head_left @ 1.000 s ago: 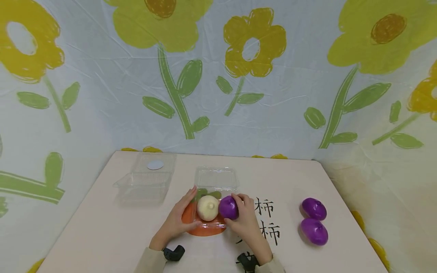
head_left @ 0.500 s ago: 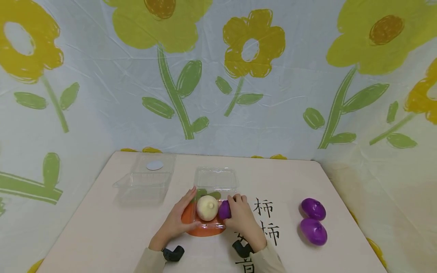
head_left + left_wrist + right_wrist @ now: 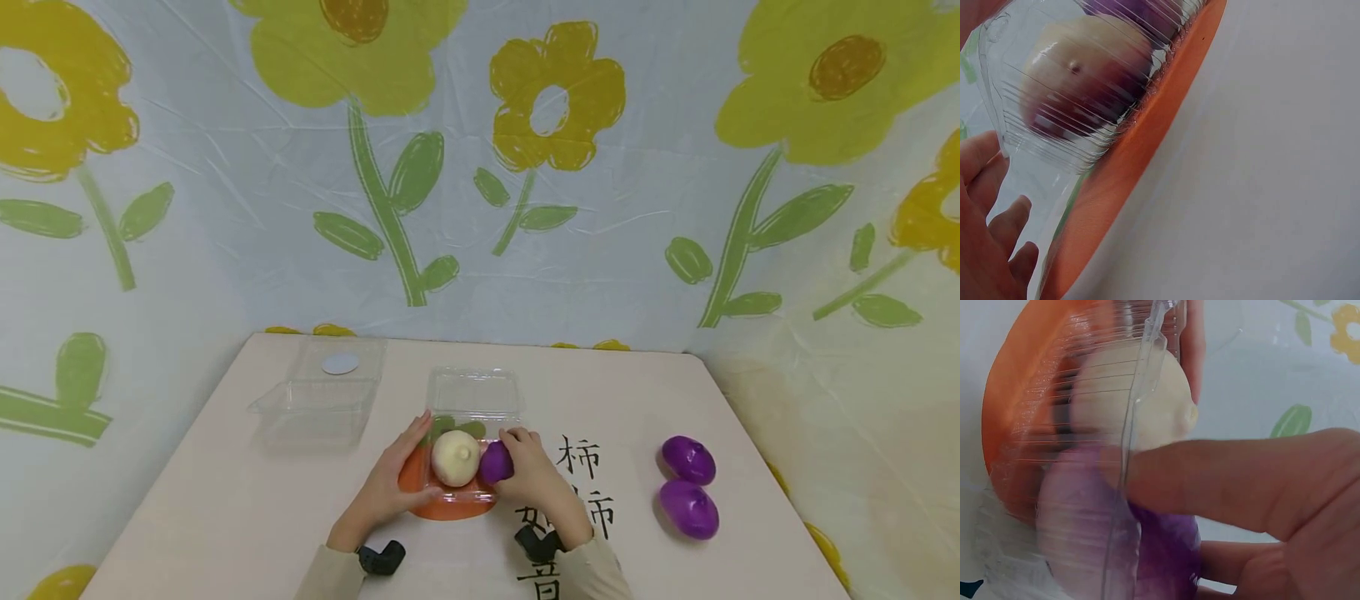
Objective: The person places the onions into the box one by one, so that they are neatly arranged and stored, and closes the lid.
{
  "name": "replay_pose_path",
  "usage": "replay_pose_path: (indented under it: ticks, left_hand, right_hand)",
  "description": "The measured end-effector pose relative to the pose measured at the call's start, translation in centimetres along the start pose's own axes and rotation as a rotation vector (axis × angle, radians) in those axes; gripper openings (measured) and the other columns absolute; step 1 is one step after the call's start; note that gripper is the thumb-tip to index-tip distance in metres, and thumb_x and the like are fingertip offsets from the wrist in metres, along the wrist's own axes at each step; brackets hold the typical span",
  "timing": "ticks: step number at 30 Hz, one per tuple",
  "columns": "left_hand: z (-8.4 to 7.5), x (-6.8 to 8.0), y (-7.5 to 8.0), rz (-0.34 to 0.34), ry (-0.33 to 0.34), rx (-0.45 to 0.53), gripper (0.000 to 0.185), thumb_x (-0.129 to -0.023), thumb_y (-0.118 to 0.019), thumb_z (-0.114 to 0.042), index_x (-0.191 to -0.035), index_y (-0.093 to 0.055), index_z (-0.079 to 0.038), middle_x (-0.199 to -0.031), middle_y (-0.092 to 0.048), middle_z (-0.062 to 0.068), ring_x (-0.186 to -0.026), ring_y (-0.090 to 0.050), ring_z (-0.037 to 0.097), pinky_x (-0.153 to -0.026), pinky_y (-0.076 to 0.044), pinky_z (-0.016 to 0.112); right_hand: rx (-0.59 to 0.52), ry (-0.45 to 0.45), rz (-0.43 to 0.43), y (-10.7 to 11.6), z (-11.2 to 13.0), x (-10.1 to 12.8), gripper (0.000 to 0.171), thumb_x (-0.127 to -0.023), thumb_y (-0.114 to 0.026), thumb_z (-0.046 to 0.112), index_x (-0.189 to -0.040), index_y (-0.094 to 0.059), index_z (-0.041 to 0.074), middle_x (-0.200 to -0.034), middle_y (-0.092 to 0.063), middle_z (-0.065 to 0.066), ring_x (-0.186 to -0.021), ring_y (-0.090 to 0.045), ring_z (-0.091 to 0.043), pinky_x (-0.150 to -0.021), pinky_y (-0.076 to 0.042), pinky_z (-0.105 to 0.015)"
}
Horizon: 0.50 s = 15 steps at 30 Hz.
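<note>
One glossy, purple, rounded piece point(image 3: 495, 463) sat between the curled thumb and fingers of a person's right hand point(image 3: 534, 468), in the right half of a small, clear, ribbed plastic clamshell box point(image 3: 461, 496). Next to it in the box rested a round, cream-coloured piece point(image 3: 455, 458) with a small knob. The box stood over a flat, orange, rounded shape point(image 3: 453, 511) on a pale pink bench point(image 3: 630, 400), its clear lid point(image 3: 474, 390) folded back on the far side. The person's left hand point(image 3: 386, 479) was spread along the box's left side, fingers only slightly bent, thumb by the near wall, apparently bracing rather than gripping.

Trouble seemed likeliest at the box's right rim, where the right thumb crossed the thin plastic: a hasty withdrawal could have snagged that edge, tipping the box or dragging the purple piece up. Too hard a sideways push could have bowed the wall or forced the cream piece upward, the two lay so close. With slack bracing, so light a box might have slid. Whether the held piece touched the box's floor could not be told.

Well apart, to the box's right, a dark purple piece point(image 3: 688, 459) and a brighter purple piece point(image 3: 689, 509) lay loose, liable to roll if knocked.
</note>
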<state>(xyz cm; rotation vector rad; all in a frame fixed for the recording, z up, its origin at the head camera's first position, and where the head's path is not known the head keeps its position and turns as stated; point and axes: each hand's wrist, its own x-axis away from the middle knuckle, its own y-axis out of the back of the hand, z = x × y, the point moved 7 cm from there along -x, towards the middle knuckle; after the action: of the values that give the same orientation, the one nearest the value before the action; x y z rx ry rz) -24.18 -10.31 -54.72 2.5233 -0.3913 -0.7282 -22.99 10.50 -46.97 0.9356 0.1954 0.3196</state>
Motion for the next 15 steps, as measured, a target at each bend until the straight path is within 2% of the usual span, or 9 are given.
replay_pose_path:
  ticks: [4,8,13,15]
  left_hand:
    - [0.1,0.1,-0.2,-0.002,-0.007,-0.01,0.099,-0.076,-0.083,-0.039,-0.156,-0.031,-0.009,-0.162,-0.027,0.009,-0.149,-0.021,0.032,-0.109,-0.026,0.068]
    - [0.0,0.2,-0.2,-0.006,-0.001,-0.011,0.099,-0.077,-0.082,-0.04,-0.156,-0.031,-0.009,-0.163,-0.026,0.007,-0.149,-0.02,0.031,-0.109,-0.025,0.068]
    - [0.0,0.2,-0.4,-0.008,0.002,-0.01,0.099,-0.078,-0.081,-0.041,-0.156,-0.03,-0.009,-0.163,-0.026,0.007,-0.15,-0.02,0.03,-0.109,-0.026,0.068]
    - [0.0,0.3,-0.4,-0.01,-0.003,-0.012,0.099,-0.078,-0.081,-0.04,-0.156,-0.03,-0.008,-0.163,-0.026,0.007,-0.15,-0.02,0.03,-0.108,-0.026,0.068]
  right_hand:
    - [-0.094,-0.005,0.017,0.0,-0.8,0.2,0.077,-0.068,-0.081,0.009,-0.135,-0.05,-0.012,-0.136,-0.047,-0.027,-0.118,-0.047,-0.041,-0.087,-0.052,-0.058]
    - [-0.162,-0.004,-0.019,0.5,-1.5,0.3,0.066,-0.079,-0.079,0.017,-0.134,-0.053,-0.007,-0.137,-0.049,-0.026,-0.121,-0.05,-0.045,-0.093,-0.049,-0.062]
    - [-0.293,0.001,-0.187,1.9,-2.9,0.2,0.042,-0.087,-0.073,0.018,-0.123,-0.064,0.0,-0.125,-0.062,-0.018,-0.118,-0.056,-0.041,-0.098,-0.045,-0.061]
    - [-0.39,-0.017,-0.257,2.3,-3.8,0.1,0.034,-0.089,-0.072,0.014,-0.119,-0.066,0.0,-0.12,-0.065,-0.017,-0.114,-0.06,-0.038,-0.098,-0.047,-0.057]
